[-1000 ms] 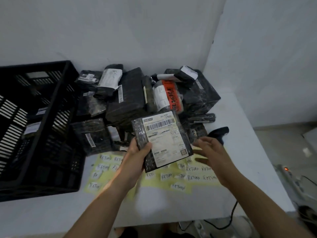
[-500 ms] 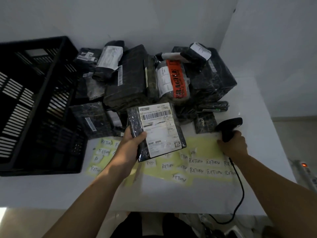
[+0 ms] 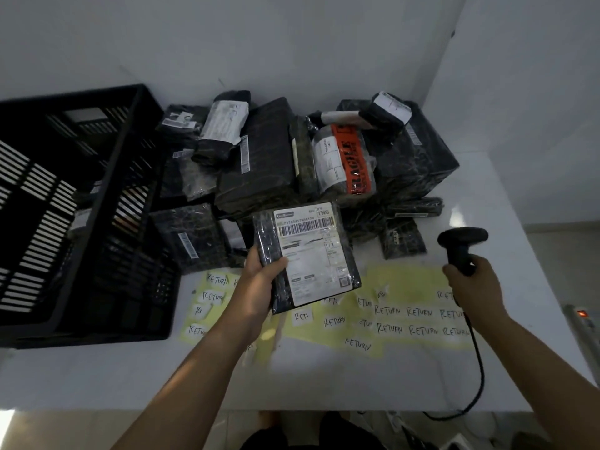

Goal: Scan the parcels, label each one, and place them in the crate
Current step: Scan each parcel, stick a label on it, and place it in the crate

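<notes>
Parcel (image 3: 308, 254) in black wrap, its white shipping label and barcode facing up, sits at the centre of the head view, lifted above the surface (image 3: 324, 378). The left hand (image 3: 259, 287) grips it at the near left corner, thumb laid across the front and fingers curled underneath. Toward 3 o'clock from it, well apart, the right hand (image 3: 470, 284) is wrapped round the handle of a black scanner (image 3: 461, 245), head uppermost. The scanner's cable (image 3: 477, 368) trails toward 5 o'clock and over the near edge of the surface.

At 9 o'clock stands the crate (image 3: 81, 206), black and slatted, resting on the surface. Inside, near its right wall, pale label patches show on dark shapes; how many parcels lie there cannot be told.

At 12 o'clock a heap of black-wrapped parcels (image 3: 259, 164) is stacked against the wall, one of them banded with orange FRAGILE tape (image 3: 357, 167). Below the held parcel, spreading from 8 to 4 o'clock, yellow backing sheets (image 3: 406, 280) lie flat on the surface, carrying white stickers handwritten RETURN. At far 3 o'clock, off the surface, a power strip (image 3: 581, 319) shows a red light.
</notes>
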{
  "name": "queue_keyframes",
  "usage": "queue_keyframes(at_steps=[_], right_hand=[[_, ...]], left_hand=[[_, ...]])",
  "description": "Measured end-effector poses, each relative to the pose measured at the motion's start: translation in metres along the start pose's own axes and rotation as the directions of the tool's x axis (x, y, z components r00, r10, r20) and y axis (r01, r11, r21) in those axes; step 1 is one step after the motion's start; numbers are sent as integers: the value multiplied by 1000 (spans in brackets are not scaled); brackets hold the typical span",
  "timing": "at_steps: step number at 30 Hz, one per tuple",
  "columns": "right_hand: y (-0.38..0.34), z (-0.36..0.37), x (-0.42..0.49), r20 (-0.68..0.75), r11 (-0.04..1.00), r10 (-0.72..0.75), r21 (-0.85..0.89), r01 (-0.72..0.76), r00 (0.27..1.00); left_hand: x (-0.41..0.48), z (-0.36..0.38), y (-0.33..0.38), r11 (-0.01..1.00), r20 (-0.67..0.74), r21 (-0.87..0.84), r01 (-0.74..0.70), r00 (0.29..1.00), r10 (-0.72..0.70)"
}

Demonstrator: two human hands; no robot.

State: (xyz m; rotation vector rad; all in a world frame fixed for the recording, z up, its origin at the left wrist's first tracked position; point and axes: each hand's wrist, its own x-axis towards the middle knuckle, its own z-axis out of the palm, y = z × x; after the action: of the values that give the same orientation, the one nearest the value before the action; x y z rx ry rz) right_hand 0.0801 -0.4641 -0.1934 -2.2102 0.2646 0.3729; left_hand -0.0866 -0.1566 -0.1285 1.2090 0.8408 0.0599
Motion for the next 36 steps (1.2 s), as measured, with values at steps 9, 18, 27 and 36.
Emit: queue_keyframes(at_steps=[9,18,27,36], right_hand=[[-84,-21,-200,275,938,-126,346,24,953],[-128,17,-273,346,879,-364,435,196,865],[-143,29,-268,340,875,-375,437,208,862],[-155,33,-265,390,881,-356,442,166,849]], left_hand=[[-16,-14,6,997,-28,-41,60,998,-61],[-11,-36,-2,978,14,-155,143,990,-142],[-9,-37,-4,973,66,-184,139,989,-129],[-5,-30,-2,969,105,-205,139,987,-119]])
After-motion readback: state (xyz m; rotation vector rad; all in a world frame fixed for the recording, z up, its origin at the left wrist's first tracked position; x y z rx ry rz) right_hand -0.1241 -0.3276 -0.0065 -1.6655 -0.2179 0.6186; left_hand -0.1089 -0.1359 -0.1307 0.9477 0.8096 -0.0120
